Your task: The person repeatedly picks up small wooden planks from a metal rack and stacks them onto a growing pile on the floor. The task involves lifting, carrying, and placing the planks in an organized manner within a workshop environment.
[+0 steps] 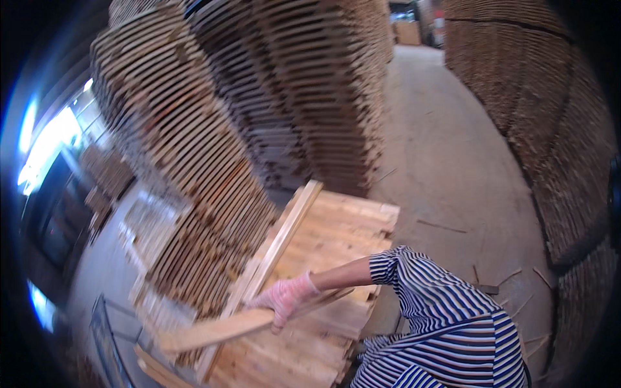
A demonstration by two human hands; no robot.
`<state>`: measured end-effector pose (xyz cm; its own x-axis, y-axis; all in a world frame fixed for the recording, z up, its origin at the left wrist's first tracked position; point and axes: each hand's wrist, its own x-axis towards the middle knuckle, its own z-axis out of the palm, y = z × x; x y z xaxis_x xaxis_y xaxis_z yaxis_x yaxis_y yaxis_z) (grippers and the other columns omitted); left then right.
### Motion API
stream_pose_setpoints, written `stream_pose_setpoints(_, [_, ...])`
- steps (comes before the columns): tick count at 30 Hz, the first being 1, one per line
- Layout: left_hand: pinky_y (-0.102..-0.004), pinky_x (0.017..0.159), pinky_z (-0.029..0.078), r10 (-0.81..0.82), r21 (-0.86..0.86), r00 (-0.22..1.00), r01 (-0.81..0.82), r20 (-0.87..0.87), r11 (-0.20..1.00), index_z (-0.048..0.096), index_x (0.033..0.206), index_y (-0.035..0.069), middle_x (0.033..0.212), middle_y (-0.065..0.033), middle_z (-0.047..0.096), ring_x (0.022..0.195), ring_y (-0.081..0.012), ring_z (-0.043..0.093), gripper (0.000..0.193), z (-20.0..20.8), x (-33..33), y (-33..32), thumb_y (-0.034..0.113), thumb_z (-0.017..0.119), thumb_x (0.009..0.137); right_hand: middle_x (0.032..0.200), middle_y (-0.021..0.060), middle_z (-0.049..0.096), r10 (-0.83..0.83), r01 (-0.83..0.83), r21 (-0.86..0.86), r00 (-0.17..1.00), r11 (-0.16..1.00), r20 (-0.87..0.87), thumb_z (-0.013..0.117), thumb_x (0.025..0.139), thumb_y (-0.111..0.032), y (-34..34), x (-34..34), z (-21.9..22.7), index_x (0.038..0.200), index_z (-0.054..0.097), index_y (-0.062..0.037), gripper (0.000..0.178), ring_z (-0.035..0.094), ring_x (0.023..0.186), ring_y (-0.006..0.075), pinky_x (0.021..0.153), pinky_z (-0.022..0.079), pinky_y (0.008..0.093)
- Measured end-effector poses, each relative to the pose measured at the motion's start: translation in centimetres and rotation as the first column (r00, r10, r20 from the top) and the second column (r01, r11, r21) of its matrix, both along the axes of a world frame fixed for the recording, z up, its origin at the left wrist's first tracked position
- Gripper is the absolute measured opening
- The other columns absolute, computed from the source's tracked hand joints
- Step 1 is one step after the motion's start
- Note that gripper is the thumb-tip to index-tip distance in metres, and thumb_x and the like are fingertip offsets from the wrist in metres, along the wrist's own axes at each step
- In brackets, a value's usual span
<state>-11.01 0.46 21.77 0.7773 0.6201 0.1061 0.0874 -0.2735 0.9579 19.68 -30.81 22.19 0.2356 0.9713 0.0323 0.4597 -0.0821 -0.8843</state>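
Note:
My right hand (284, 299), in a pinkish-white work glove, is closed around a long pale wooden board (223, 328). The arm reaches leftward from a striped sleeve. Tilted across the near part of a stack of light planks (336, 239), the board points its wider end to the lower left; its other end shows beyond my wrist. Underneath, a narrow wooden batten (284, 236) runs lengthwise along the stack's left side. Whether the held board touches the stack I cannot tell. My left hand is not in view.
Tall piles of stacked boards (174, 110) rise left and ahead, with another wall of them (530, 97) at right. A concrete aisle (446, 129) runs between, with wood scraps (442, 226) on it. A dark metal frame (110, 343) stands at lower left beside loose boards (158, 372).

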Motion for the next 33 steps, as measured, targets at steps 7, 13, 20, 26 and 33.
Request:
stream_pose_setpoints(7, [-0.037,0.078,0.049,-0.028,0.221,0.868,0.157,-0.496,0.963,0.055,0.133,0.0,0.107,-0.0122,0.066,0.088,-0.0206,0.058,0.053,-6.9,-0.2,0.2,0.009,0.065,0.082,0.108,0.0146,0.063,-0.061,0.17,-0.159,0.846,0.973,0.53,0.085,0.065,-0.021,-6.7,3.3,-8.1,0.13,0.054,-0.0147,0.072,0.064,0.104,0.0383,0.084,0.053,0.0471])
stream_pose_setpoints(13, [-0.0384,0.077,0.053,-0.131,0.18,0.749,0.32,-0.65,0.93,0.059,0.128,-0.002,0.109,-0.0151,0.068,0.09,-0.0232,0.062,0.053,-12.8,-2.2,1.3,0.007,0.074,0.078,0.106,0.0117,0.062,-0.194,0.362,-0.059,0.622,0.93,0.759,0.079,0.069,-0.022,-10.2,3.8,-18.0,0.116,0.057,-0.0163,0.052,0.063,0.099,0.0339,0.083,0.051,0.0461])
stream_pose_setpoints(20, [-0.0383,0.093,0.053,0.048,0.321,0.711,0.256,-0.702,0.912,0.056,0.136,-0.002,0.122,-0.0196,0.068,0.112,-0.0293,0.064,0.062,-9.8,-2.7,-3.6,0.022,0.075,0.082,0.089,0.015,0.063,-0.125,0.27,-0.131,0.755,0.954,0.644,0.075,0.071,-0.02,-10.6,-0.6,-17.3,0.101,0.059,-0.0093,0.036,0.063,0.086,0.0376,0.08,0.054,0.0487])
stream_pose_setpoints(26, [-0.0384,0.089,0.054,-0.028,0.131,0.752,0.151,-0.658,0.98,0.06,0.134,-0.001,0.114,-0.0197,0.073,0.101,-0.0295,0.07,0.068,-7.2,-2.5,-7.8,0.024,0.081,0.074,0.116,0.0176,0.065,0.111,0.099,-0.368,0.855,0.925,0.507,0.083,0.07,-0.022,-11.8,2.9,-14.4,0.131,0.06,-0.0148,0.066,0.063,0.11,0.0367,0.093,0.051,0.0461])
stream_pose_setpoints(33, [-0.0407,0.092,0.054,0.022,0.207,0.586,0.25,-0.81,0.946,0.062,0.13,0.006,0.115,-0.0199,0.072,0.104,-0.034,0.07,0.069,-9.5,-5.6,-7.5,0.032,0.087,0.071,0.12,0.0134,0.064,0.124,0.214,-0.426,0.759,0.879,0.639,0.079,0.075,-0.019,-14.3,4.3,-13.1,0.13,0.062,-0.0164,0.059,0.061,0.116,0.0343,0.096,0.05,0.0432])
